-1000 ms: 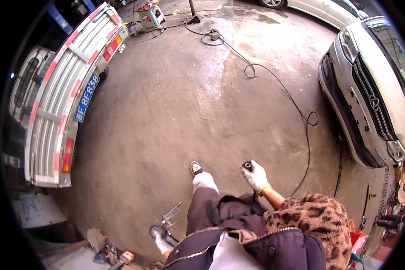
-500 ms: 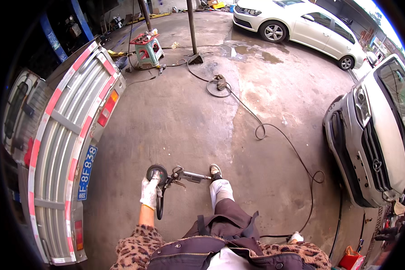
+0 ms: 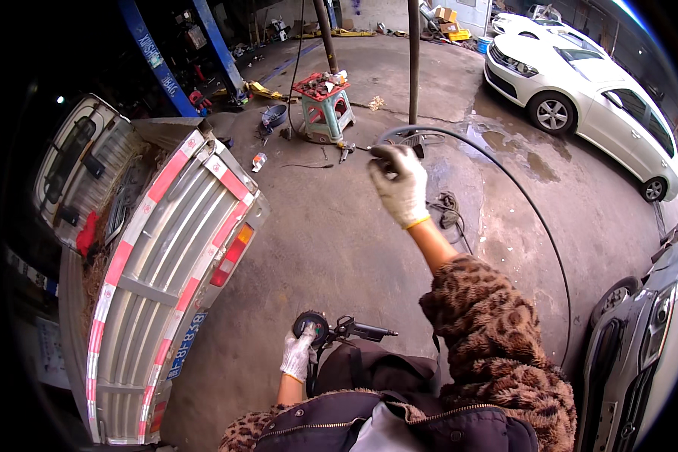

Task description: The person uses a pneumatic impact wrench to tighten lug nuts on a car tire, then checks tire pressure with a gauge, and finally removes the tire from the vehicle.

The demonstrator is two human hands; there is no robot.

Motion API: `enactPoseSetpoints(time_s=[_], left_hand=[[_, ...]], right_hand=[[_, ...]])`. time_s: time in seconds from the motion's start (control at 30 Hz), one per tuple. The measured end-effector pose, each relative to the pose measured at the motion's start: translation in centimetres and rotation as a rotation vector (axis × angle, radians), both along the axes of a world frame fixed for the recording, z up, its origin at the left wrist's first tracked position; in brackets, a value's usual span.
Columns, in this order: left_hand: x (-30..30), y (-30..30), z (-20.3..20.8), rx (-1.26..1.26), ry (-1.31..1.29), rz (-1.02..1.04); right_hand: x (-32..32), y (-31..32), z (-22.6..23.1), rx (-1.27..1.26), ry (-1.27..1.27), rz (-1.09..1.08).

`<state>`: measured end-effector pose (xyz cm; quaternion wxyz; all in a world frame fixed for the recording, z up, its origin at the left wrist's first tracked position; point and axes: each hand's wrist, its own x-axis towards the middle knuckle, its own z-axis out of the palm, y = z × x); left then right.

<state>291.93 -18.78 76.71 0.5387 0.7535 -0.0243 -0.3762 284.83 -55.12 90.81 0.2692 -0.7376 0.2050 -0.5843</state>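
Observation:
My left hand (image 3: 298, 357), in a whitish work glove, grips a tyre inflator gun with a round black gauge (image 3: 309, 325) low in front of my body. The gun's metal nozzle end (image 3: 380, 331) points to the right. Raised ahead of me, my gloved right hand (image 3: 402, 184) is closed around a black air hose (image 3: 541, 207). From that hand the hose arcs up and over, then drops along the right side of my sleeve. More dark hose (image 3: 448, 211) lies loosely coiled on the ground behind my right wrist.
On the left stands a truck's ribbed metal tailgate (image 3: 154, 297) with red and white strips. A stool (image 3: 325, 113) with a red top, loaded with small parts, is ahead beside metal posts (image 3: 413, 68). A white car (image 3: 580, 94) and a silver vehicle (image 3: 648, 354) are at the right.
My right hand has swung up from low at my right side to far in front, lifting the hose into an arc. The inflator stays in my left hand. My view has shifted left.

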Motion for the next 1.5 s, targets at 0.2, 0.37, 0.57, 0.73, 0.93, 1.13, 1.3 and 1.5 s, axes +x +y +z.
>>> enactPoseSetpoints(time_s=[0.2, 0.37, 0.57, 0.73, 0.93, 1.13, 1.3, 1.5], left_hand=[[9.8, -8.9, -3.5, -0.020, -0.050, 0.149], [20.3, -22.6, -6.0, -0.171, -0.028, 0.178], [33.0, -45.2, -2.5, -0.205, -0.095, -0.004], [40.0, -62.1, -1.3, -0.143, -0.100, -0.140], [48.8, -78.7, -1.0, -0.148, -0.102, -0.107], [60.5, -88.6, 3.4, -0.239, -0.090, -0.034], [71.9, -98.4, 1.3, -0.119, -0.028, -0.069], [89.5, -114.4, -10.8, -0.230, 0.076, -0.353]], right_hand=[[13.8, -6.3, -5.7, 0.105, 0.128, 0.166], [8.3, -24.9, -24.2, 0.741, 0.204, -0.239], [-8.3, -26.4, -26.5, 1.221, 0.263, -0.417], [-3.1, -29.6, -30.5, 1.429, -0.637, -0.767], [14.9, -53.3, -31.4, 1.440, -0.706, -0.698], [31.1, -80.8, -29.1, 1.315, -0.427, -0.645], [36.0, -90.1, -34.7, 1.519, -0.227, -0.945], [37.8, -81.2, -43.8, 1.217, 0.367, -0.908]])
